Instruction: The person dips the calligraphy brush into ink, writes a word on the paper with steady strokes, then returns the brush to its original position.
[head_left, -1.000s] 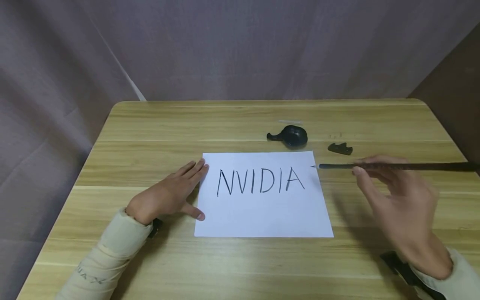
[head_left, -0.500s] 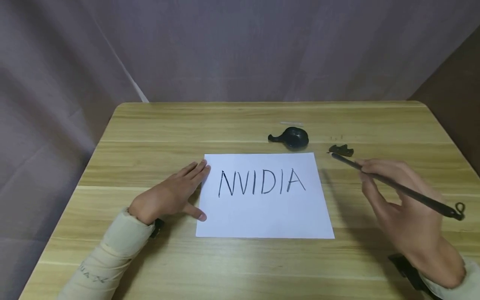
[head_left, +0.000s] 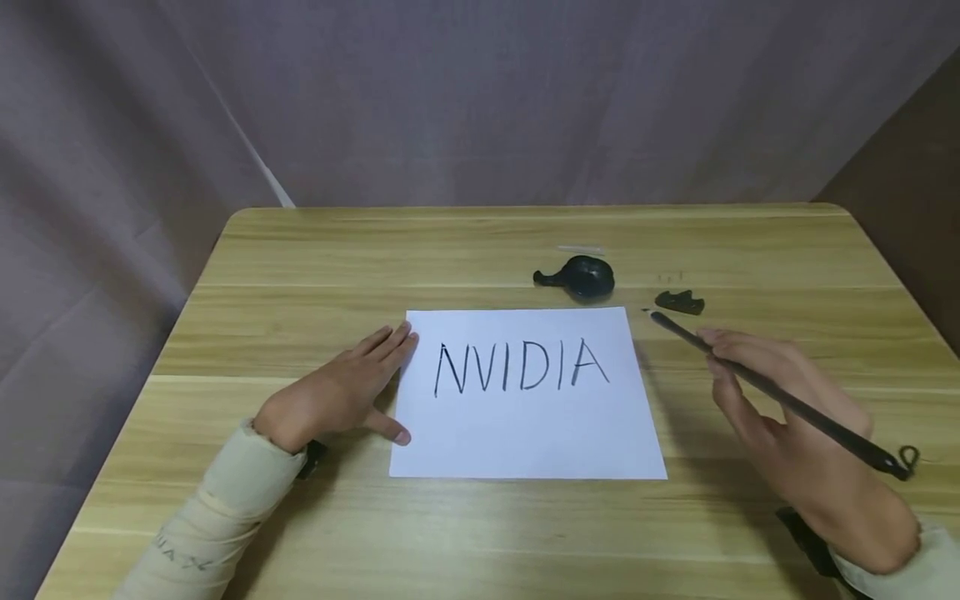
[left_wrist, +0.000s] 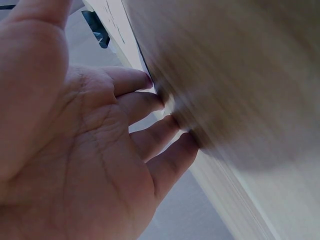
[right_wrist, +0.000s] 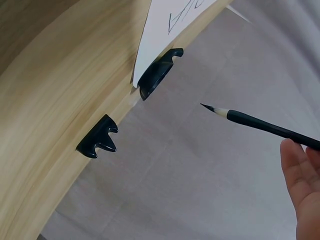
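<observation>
My left hand (head_left: 337, 387) rests on the left edge of the white paper (head_left: 525, 442), fingers extended and thumb spread. "NVIDIA" is written in black across the sheet. In the right wrist view my right hand (right_wrist: 302, 180) pinches a dark-handled calligraphy brush (right_wrist: 260, 124), its pale bristles black at the point. The head view has this right hand (head_left: 810, 442) right of the paper, the brush slanting with its tip up and left. That tip appears between the paper's top right corner and a black jagged brush rest (head_left: 680, 302); the brush looks raised off the table.
A black ink dish (head_left: 588, 277) with a short handle stands just behind the paper. Behind it lies a thin clear strip (head_left: 581, 249). The wooden table (head_left: 375, 258) ends at a grey curtain (head_left: 480, 108).
The brush has swung from level over the paper's right edge to a slant, its tip near the brush rest, then shifted slightly left. My left hand stays on the paper.
</observation>
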